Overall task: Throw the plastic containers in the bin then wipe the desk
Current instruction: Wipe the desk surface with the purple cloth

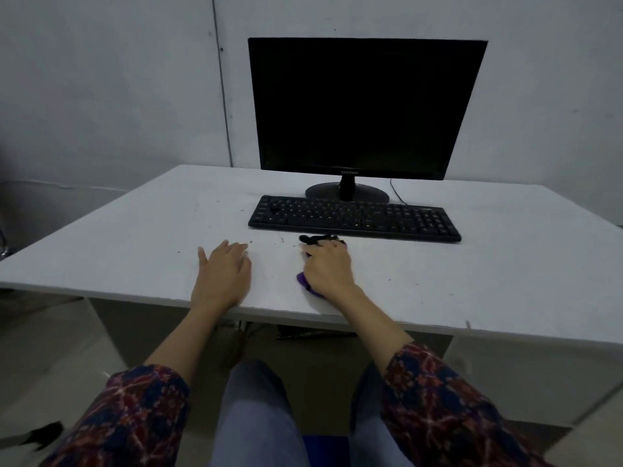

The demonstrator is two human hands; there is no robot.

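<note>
Dim grey walls close off the corner where my white tabletop (505, 264) stands, with a dark monitor (365, 109) at the back and a black keyboard (354, 217) lying crosswise in front of its stand. No plastic containers are anywhere on the surface, and I can't see a bin, so I judge that part finished and the wiping under way.

My right hand (328, 267) is curled over a purple and black cloth (305, 281), fingers bent around it and pressing it onto the tabletop. Purple shows at the heel of my palm, and a black fold pokes out past my fingertips, just short of the keyboard's front edge. My left hand (224, 271) lies flat beside it, fingers relaxed and loosely together, palm down, holding nothing; I take it to be bracing me against the near edge.

What matters for the next stroke is the scatter of dark specks (266, 241) on the tabletop. They lie between my two hands and slightly farther back, to the left of the cloth and level with my fingertips. More faint marks trail off toward the far left. The cloth hand is the nearer one for the job, so I'd expect a sideways sweep to the left, parallel to the keyboard's long edge, to catch them. My left hand sits right in that path and would have to lift or slide away first. The keyboard is close ahead, so pushing forward leaves little room.
</note>
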